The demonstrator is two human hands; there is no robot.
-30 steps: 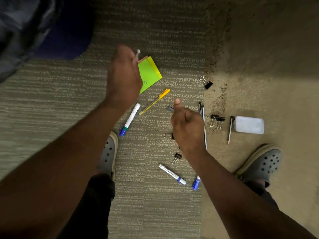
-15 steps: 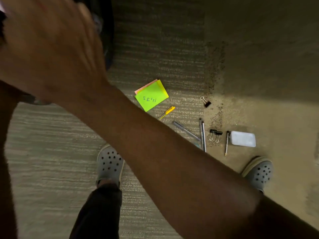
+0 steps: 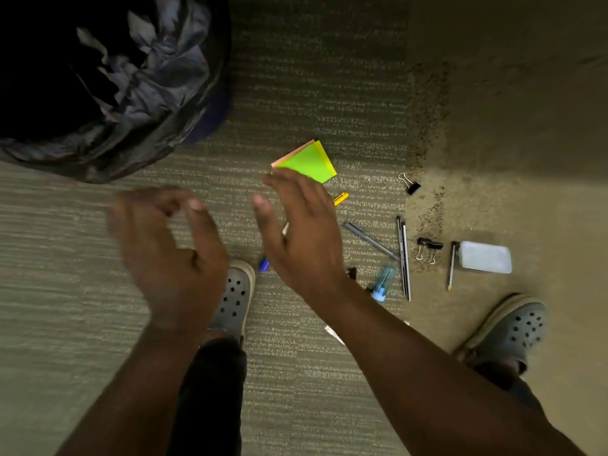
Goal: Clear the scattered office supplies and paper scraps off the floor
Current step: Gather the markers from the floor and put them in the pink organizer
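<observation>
A: Hands?

B: Both are hovering over the carpet [image 3: 296, 93], holding nothing. My left hand [image 3: 171, 255] is blurred, fingers spread and curled. My right hand [image 3: 302, 238] is flat, fingers wide, just short of the notes [image 3: 309, 162].

A: Where's everything sitting?

B: Notes are lying mid-carpet, green on top, pink and yellow edges showing. A yellow tool [image 3: 341, 199] is poking out past my right hand. A grey pen [image 3: 370, 240] and two dark pens [image 3: 404, 258] are lying by the carpet's right edge, with a clear blue item [image 3: 383, 283] beside them. One clip [image 3: 409, 184] is sitting on the seam, a clip pair [image 3: 427, 250] just past it, then a pencil [image 3: 451, 266] touching a white box [image 3: 485, 257].

A: Bin?

B: Bin [image 3: 108, 93] is standing at the top left corner, black liner in it.
</observation>
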